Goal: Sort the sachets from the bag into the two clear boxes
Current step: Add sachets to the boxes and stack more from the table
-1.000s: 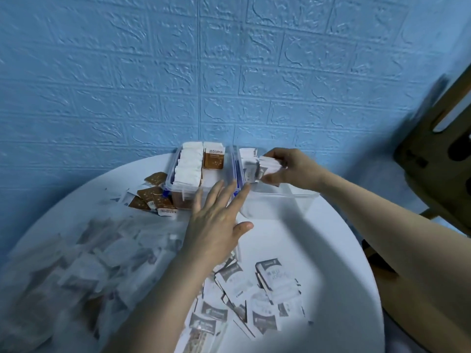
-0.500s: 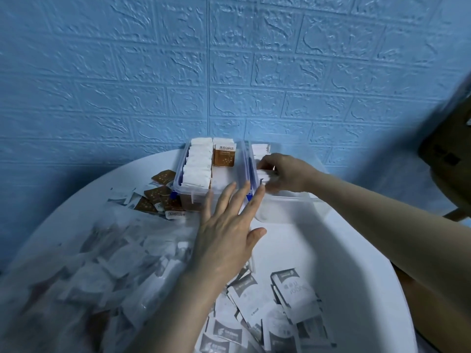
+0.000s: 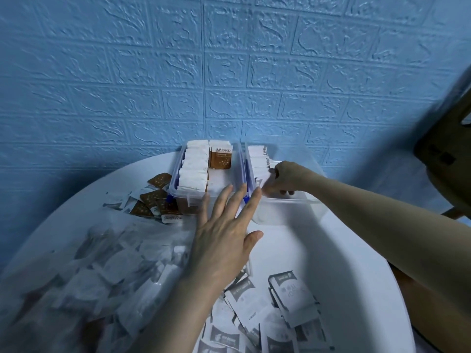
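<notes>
Two clear boxes stand side by side at the far edge of the round white table (image 3: 331, 250). The left box (image 3: 190, 200) holds a row of white sachets and a brown one standing behind. The right box (image 3: 288, 208) has a short row of white sachets (image 3: 258, 161) at its far end. My right hand (image 3: 286, 178) reaches into the right box, fingers closed on white sachets against that row. My left hand (image 3: 224, 238) hovers flat with fingers spread, its fingertips at the boxes' near ends. A clear bag (image 3: 84, 281) full of sachets lies at the left.
Loose brown sachets (image 3: 155, 200) lie left of the left box. A pile of grey-and-white sachets (image 3: 275, 319) covers the near table by my left forearm. A blue embossed brick wall rises behind. A dark wooden chair (image 3: 443, 149) stands at the right.
My right hand carried white sachets down into the right box and pressed them toward the row at its far end. My left hand stayed near the boxes. The camera tilted slightly.
</notes>
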Motion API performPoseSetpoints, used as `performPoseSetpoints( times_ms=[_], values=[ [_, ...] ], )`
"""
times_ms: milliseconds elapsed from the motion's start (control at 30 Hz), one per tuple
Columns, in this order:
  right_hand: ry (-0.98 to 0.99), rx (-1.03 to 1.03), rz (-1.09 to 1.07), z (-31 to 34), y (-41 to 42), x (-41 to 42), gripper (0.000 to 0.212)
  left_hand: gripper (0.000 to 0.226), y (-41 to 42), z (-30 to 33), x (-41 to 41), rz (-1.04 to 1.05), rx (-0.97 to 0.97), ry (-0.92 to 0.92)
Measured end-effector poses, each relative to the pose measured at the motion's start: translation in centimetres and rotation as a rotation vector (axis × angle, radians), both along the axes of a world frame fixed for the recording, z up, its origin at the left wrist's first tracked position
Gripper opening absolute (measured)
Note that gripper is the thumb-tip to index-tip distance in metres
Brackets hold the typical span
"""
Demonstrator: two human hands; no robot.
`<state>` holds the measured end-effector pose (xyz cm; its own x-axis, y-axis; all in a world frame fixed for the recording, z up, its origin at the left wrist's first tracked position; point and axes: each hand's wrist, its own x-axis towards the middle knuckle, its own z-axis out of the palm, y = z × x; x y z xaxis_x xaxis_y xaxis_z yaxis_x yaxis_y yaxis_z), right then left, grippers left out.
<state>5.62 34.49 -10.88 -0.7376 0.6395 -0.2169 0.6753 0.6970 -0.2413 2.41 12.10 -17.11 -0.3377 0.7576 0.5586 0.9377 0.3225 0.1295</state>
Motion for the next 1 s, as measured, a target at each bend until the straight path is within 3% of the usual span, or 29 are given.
performPoseSetpoints(
  times_ms=[200, 467, 633, 900, 1000],
  values=[
    [0.016, -0.092, 0.011, 0.31, -0.30, -1.01, 0.029, 0.076, 0.01, -0.02, -0.01, 0.004, 0.007, 0.010],
    [0.109, -0.222, -0.070, 0.37, -0.50, -0.89, 0.058, 0.078, -0.06, 0.18, 0.15, 0.005, -0.005, -0.009],
    [0.119, -0.294, -0.051, -0.05, -0.48, -0.85, 0.041, 0.078, -0.11, 0.23, 0.19, 0.005, -0.016, -0.011],
    [0.080, -0.310, -0.050, 0.04, 0.25, -0.20, 0.061, 0.078, -0.11, 0.30, 0.20, 0.005, -0.025, -0.011],
    [0.136, -0.384, -0.050, -0.27, 0.26, -0.33, 0.041, 0.078, -0.08, 0.29, 0.19, 0.003, -0.030, -0.016]
  ],
)
